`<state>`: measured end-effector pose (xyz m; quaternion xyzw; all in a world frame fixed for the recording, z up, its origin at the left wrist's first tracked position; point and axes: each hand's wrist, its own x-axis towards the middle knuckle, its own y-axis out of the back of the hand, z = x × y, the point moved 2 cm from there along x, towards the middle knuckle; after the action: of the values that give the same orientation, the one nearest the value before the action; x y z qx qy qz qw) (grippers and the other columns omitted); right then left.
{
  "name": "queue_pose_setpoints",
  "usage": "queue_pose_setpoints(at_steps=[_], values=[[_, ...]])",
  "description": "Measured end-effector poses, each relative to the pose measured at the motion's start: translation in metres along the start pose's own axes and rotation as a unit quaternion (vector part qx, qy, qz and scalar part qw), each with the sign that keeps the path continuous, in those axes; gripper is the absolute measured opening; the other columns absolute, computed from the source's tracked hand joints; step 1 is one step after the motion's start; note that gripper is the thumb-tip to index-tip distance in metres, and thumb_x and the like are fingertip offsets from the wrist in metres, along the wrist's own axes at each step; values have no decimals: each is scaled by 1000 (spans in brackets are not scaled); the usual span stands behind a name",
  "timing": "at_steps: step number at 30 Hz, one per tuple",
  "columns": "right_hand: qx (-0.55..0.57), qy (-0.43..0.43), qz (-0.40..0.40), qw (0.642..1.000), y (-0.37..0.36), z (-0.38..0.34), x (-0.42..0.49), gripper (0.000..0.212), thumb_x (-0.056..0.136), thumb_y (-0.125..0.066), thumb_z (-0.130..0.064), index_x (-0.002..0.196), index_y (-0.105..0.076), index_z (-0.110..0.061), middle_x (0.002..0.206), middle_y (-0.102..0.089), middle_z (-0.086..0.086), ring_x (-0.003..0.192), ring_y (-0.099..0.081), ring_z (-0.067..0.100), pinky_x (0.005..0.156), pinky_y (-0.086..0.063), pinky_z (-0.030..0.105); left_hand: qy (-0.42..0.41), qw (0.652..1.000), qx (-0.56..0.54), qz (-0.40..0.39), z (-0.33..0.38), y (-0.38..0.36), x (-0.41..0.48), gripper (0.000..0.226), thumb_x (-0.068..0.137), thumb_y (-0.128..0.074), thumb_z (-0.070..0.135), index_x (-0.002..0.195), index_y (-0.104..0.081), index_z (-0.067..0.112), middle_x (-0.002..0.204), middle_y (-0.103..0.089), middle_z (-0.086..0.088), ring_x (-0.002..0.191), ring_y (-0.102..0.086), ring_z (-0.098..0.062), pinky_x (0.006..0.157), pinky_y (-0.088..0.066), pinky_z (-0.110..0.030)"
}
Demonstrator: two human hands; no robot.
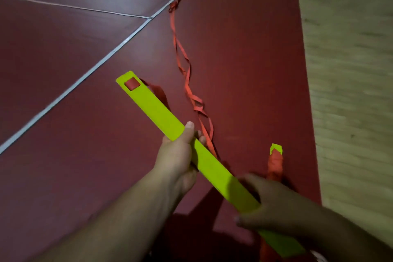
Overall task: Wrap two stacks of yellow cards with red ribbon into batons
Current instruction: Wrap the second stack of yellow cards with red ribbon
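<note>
The left hand (180,155) grips a long yellow card stack (157,108) near its middle. The thumb is pressed flat on the top face and the fingertips (202,136) curl up from underneath on the far side. The right hand (276,202), blurred and in shadow, is closed round the near part of the same stack, its fingers wrapped over the top, and the stack's near end sticks out past it toward the bottom right corner of the view. The stack is held off the red mat (63,59), slanting from that corner up toward the mat's middle. A red square (132,84) shows close to its far end, and a darker red band (158,91) hangs just behind that end. Loose red ribbon (187,83) trails over the mat from a tangle near the top edge, down in twists, and passes under the stack just beside the left hand's fingers. A wrapped baton (275,165), red with a yellow tip, lies on the mat near its right edge, its lower part hidden behind the right hand. Pale seams (106,57) cross the mat's left half, and pale flooring (350,70) borders the mat's right edge.
</note>
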<state>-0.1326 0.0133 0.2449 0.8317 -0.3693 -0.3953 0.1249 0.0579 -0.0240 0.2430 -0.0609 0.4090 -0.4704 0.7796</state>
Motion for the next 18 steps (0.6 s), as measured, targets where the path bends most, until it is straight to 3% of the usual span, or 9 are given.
queue_pose_setpoints(at_steps=[2,3,6,8,11,12,14,16,18], values=[[-64,-13,98,993,-19,-7,1,76,52,-77,-64,116,-43,-42,98,-65,-13,90,-64,4,81,-51,30,-32,998,8,44,-2,-1,-2,14,98,-62,16,99,-48,16,73,-55,-6,61,-58,-20,62,-51,-33],[-93,-16,133,987,-27,-10,1,72,53,-75,-65,112,-42,-40,98,-64,-13,93,-63,8,80,-50,32,-33,998,14,44,-1,-4,-5,13,98,-62,15,97,-49,15,71,-53,-6,60,-56,-19,64,-50,-34],[-99,-4,187,977,-26,-12,-1,38,67,-72,-40,92,-47,-25,78,-62,-8,76,-63,12,67,-47,33,5,999,28,-23,6,-11,-11,4,93,-64,17,94,-59,16,69,-56,-3,56,-58,-15,62,-51,-29],[-2,10,106,994,-7,-15,-12,25,65,-69,-23,85,-54,-21,62,-58,-9,55,-54,7,56,-44,29,26,994,35,-100,19,-11,-11,11,89,-66,27,97,-64,20,82,-64,-2,73,-62,-16,74,-49,-34],[107,1,-57,993,10,-16,-36,23,62,-66,-15,84,-64,-23,62,-61,-5,54,-56,10,54,-46,25,27,984,-45,-168,36,-8,-14,21,82,-64,36,83,-72,17,90,-69,-2,85,-66,-17,88,-50,-39],[112,-1,-71,991,10,-12,-39,26,64,-68,-14,87,-67,-24,66,-64,-4,58,-59,10,57,-49,26,21,984,-63,-164,36,-8,-15,22,86,-63,34,77,-73,17,84,-68,-1,79,-66,-16,87,-53,-39],[83,3,-32,996,2,-4,-36,35,68,-73,-18,102,-65,-27,73,-68,-8,65,-63,5,66,-54,28,-14,994,-32,-106,29,-8,-14,17,95,-60,26,83,-67,18,71,-63,2,64,-63,-12,69,-59,-34],[20,6,50,999,-14,0,-25,47,65,-79,-39,105,-55,-38,79,-68,-16,68,-61,-4,67,-52,23,-69,997,19,-14,15,-2,-12,7,97,-62,23,98,-59,18,67,-61,3,62,-61,-14,62,-56,-34],[-70,0,109,992,-30,-1,-14,60,56,-79,-62,99,-45,-39,83,-62,-16,77,-58,-5,66,-43,20,-105,992,42,59,6,5,-12,24,92,-70,25,107,-56,13,73,-58,-1,65,-60,-18,66,-53,-37]])
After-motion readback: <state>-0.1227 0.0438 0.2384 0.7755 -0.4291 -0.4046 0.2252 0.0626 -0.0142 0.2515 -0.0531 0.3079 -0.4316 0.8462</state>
